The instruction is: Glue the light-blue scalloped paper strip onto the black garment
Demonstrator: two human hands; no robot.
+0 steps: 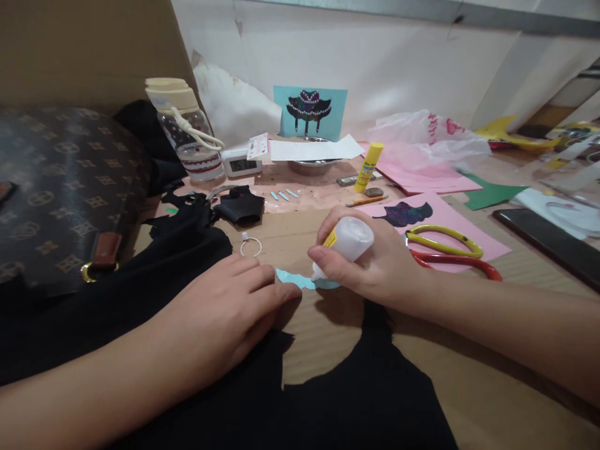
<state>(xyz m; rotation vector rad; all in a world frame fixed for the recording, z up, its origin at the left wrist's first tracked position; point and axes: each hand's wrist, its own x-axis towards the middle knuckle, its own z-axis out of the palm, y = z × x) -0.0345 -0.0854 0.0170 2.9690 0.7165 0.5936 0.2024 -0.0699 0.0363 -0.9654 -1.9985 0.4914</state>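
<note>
My right hand (360,262) is closed around a translucent white glue bottle (354,237) with a yellow label. The bottle is tipped, nozzle down, and its tip touches or nearly touches a narrow light-blue paper cutout (295,278) with a wavy edge. At the left end of that cutout, the fingers of my left hand (248,294) are curled together and press it to the cardboard (319,325); those fingertips are partly hidden. Beside my left hand lies a thin ring (251,247). Black fabric (347,400) with a cut-out curve spreads in front of both hands.
Scissors (450,250) lie on pink paper (482,240) at right, near a phone (553,244). Behind stand a yellow glue stick (369,167), a decorated blue card (310,112) and a water bottle (190,137). A brown patterned bag (60,187) occupies the left.
</note>
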